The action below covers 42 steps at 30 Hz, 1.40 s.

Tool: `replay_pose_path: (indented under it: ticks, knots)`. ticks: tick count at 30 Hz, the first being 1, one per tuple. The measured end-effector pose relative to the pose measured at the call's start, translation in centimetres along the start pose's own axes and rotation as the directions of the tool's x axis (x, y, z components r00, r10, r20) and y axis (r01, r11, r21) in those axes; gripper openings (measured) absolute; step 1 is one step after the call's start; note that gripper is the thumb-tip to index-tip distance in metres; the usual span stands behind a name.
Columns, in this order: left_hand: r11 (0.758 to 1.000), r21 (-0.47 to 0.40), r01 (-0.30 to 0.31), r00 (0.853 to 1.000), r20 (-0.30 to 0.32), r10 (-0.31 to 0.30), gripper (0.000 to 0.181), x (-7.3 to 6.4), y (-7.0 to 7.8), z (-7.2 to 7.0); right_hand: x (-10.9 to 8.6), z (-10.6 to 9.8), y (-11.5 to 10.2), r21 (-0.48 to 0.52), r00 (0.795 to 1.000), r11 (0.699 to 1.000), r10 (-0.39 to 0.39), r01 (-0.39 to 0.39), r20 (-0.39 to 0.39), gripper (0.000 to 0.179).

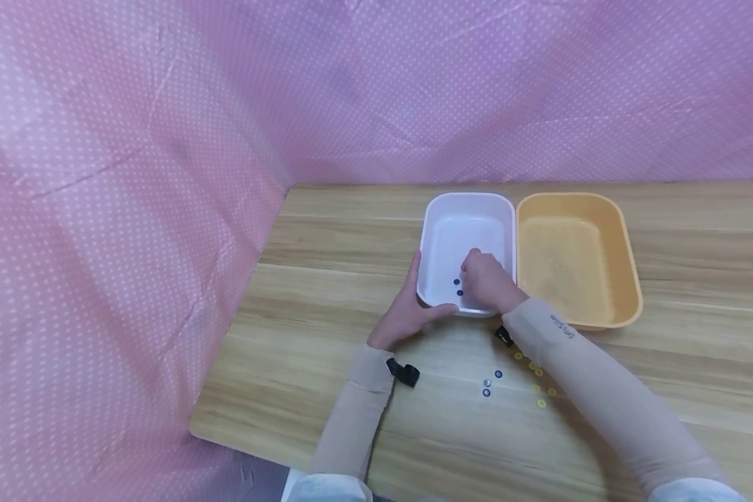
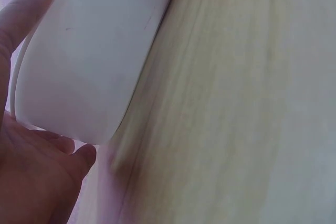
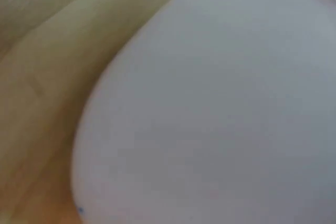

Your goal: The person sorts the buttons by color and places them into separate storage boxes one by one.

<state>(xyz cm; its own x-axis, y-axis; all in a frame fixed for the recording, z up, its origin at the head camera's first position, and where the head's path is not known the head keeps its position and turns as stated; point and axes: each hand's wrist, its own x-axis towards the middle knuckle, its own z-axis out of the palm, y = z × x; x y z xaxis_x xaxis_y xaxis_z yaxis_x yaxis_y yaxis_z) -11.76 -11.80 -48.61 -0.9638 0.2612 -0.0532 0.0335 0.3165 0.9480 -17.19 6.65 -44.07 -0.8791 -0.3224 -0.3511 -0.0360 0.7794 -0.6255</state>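
In the head view my left hand (image 1: 408, 310) holds the near left corner of a white plastic tub (image 1: 467, 199), thumb along the front rim and fingers along the left side. The left wrist view shows that hand's thumb (image 2: 26, 17) at the rim and fingertips against the tub's wall (image 2: 94, 51). My right hand (image 1: 486, 279) reaches down inside the same tub with bent fingers; its fingertips are hidden, and I cannot tell whether it holds anything. Beside it on the tub floor lie two small dark blue discs (image 1: 457, 282). The right wrist view is filled mostly by the tub's outer wall (image 3: 210, 103).
A yellow-orange tub (image 1: 630, 279) stands against the white tub's right side. Nearer on the wooden table (image 1: 314, 321) lie several small blue rings (image 1: 498, 374) and several small yellow rings (image 1: 542, 403), partly beside the right forearm. A pink dotted cloth (image 1: 414, 90) hangs behind.
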Motion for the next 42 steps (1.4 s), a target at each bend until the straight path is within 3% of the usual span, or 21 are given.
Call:
replay_pose_path:
  ticks: [5,9,12,15,18,22,25,27,36,42]
  knots:
    - [1.000,-0.022,-0.008,1.000,0.015,0.008,0.118,0.0,0.5,-0.1,-1.1,-1.6,-0.7,0.097,0.991,0.995,-0.025,0.038,-0.133,0.023]
    - [0.999,-0.040,-0.027,1.000,0.008,0.028,0.119,0.2,0.6,-0.1,-3.4,-3.7,-1.8,0.160,0.957,0.983,-0.046,0.095,-0.285,0.022]
    - [0.999,-0.038,-0.032,0.999,0.000,0.032,0.120,0.3,0.2,-0.1,-6.0,-4.6,-2.2,0.149,0.932,0.977,-0.094,0.154,-0.349,0.023]
    - [0.999,-0.034,-0.031,0.999,0.013,0.032,0.121,0.3,0.4,-0.2,-8.9,-4.0,-2.1,0.044,0.934,0.979,-0.178,0.201,-0.311,0.022]
    - [0.997,-0.052,-0.053,0.998,0.019,0.055,0.121,0.2,0.8,-0.4,-11.3,-1.8,-1.7,-0.102,0.948,0.963,-0.263,0.248,-0.181,0.020]
    - [0.996,-0.065,-0.062,0.998,0.007,0.062,0.119,0.3,1.1,-0.5,-13.0,1.8,-0.4,-0.291,0.934,0.895,-0.358,0.337,-0.019,0.018]
    - [0.999,-0.038,-0.033,0.999,-0.007,0.033,0.120,0.3,0.8,-0.3,-13.4,3.9,0.7,-0.369,0.916,0.847,-0.399,0.382,0.033,0.023]
    - [0.999,-0.028,-0.026,1.000,-0.009,0.026,0.121,0.3,0.6,-0.1,-13.5,4.8,1.5,-0.375,0.912,0.840,-0.409,0.391,0.035,0.026]
    - [0.999,-0.031,-0.012,1.000,-0.013,0.011,0.121,0.2,-0.1,0.2,-13.6,5.5,3.2,-0.327,0.923,0.871,-0.385,0.367,0.011,0.023]
    - [0.998,-0.060,-0.001,1.000,0.012,0.001,0.120,0.0,1.1,0.1,-13.5,5.9,3.2,-0.307,0.928,0.882,-0.371,0.358,0.016,0.018]
